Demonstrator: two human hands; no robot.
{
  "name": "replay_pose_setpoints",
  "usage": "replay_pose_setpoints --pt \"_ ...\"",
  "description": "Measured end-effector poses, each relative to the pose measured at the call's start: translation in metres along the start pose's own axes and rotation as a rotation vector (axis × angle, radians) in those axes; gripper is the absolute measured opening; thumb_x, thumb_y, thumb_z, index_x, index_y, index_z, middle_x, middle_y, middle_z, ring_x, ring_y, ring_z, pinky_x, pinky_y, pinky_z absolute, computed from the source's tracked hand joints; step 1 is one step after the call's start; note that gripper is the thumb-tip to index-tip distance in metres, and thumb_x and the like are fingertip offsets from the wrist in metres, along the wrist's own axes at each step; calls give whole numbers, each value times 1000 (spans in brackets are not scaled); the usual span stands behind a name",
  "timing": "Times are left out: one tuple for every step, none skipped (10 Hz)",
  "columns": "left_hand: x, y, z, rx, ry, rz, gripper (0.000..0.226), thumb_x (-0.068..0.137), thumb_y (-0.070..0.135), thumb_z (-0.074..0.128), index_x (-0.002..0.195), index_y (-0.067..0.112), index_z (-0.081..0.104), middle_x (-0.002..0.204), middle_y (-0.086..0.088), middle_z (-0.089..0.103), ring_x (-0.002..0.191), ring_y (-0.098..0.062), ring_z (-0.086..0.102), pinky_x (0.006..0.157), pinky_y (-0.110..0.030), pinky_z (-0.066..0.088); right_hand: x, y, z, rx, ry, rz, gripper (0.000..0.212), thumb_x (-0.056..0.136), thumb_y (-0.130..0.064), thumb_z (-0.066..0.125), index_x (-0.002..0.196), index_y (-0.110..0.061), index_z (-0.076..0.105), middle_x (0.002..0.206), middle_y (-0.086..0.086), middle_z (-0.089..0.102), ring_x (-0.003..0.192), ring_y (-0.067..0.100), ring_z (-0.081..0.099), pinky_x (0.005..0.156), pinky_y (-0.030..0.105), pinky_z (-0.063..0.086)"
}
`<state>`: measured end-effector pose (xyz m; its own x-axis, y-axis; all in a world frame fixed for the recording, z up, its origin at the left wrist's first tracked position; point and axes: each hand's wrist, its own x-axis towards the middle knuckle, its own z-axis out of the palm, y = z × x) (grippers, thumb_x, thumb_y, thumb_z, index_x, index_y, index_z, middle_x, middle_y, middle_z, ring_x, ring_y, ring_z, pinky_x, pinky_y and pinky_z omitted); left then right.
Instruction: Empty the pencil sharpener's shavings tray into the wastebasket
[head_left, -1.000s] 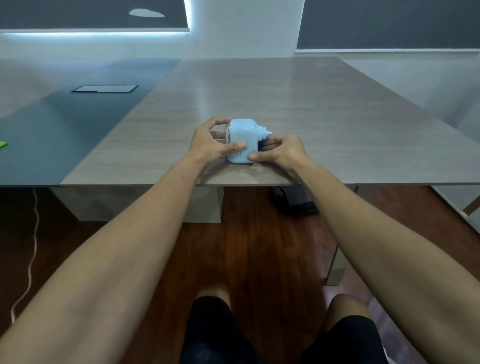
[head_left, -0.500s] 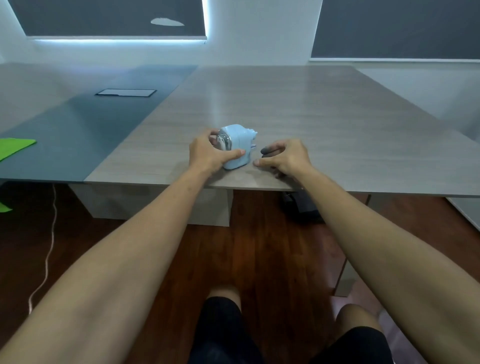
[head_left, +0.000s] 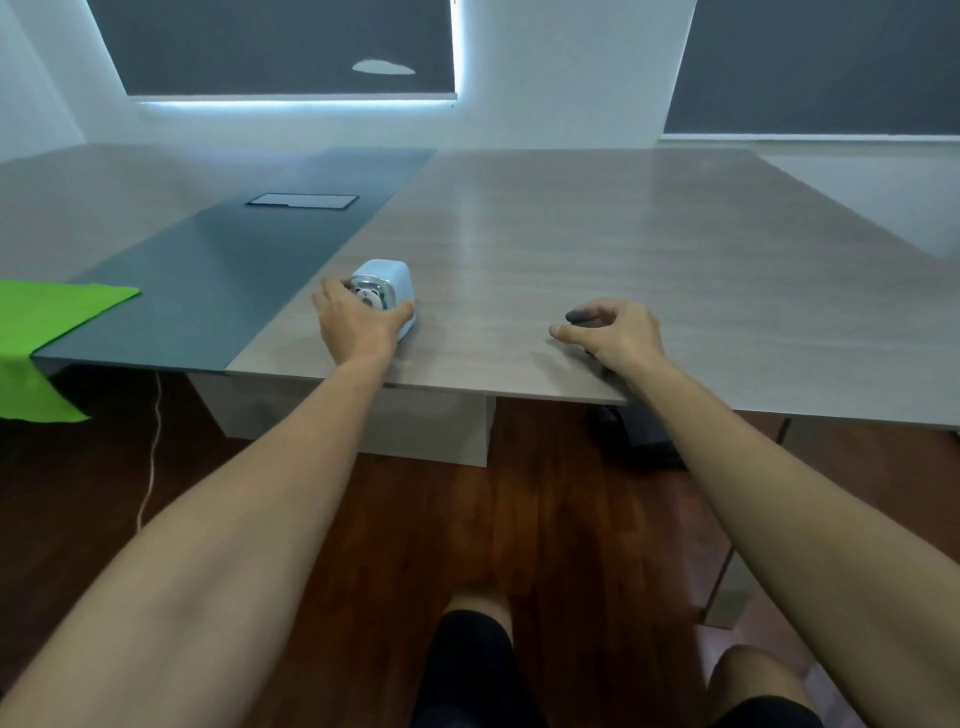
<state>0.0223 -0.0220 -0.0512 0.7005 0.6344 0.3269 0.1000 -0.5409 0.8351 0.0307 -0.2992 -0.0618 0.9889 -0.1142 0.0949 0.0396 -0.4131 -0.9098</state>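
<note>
While my left hand (head_left: 358, 325) grips the pencil sharpener (head_left: 387, 291) near the table (head_left: 597, 249) edge, the tray could spill.

If I tip the small dark piece between my right hand's (head_left: 621, 332) fingers, which I judge is the shavings tray (head_left: 577, 315), shavings fall on the floor. My left fingers close around the sharpener; my right ones pinch the tray, well apart. No wastebasket is visible.

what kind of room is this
Probably an office or meeting room. A big wood-grain table has a flush cable hatch set in its dark strip, and dark blinds cover the windows. The left hand holds a small blue pencil sharpener there.
</note>
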Motion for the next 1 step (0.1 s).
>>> replay_pose_setpoints --pt "3 0 -1 6 6 -20 75 61 35 87 118 6 50 126 -12 53 111 -28 56 92 -34 44 -3 -5 -2 21 51 1 38 68 -40 87 99 -19 78 98 -4 76 80 8 68 60 21 48"
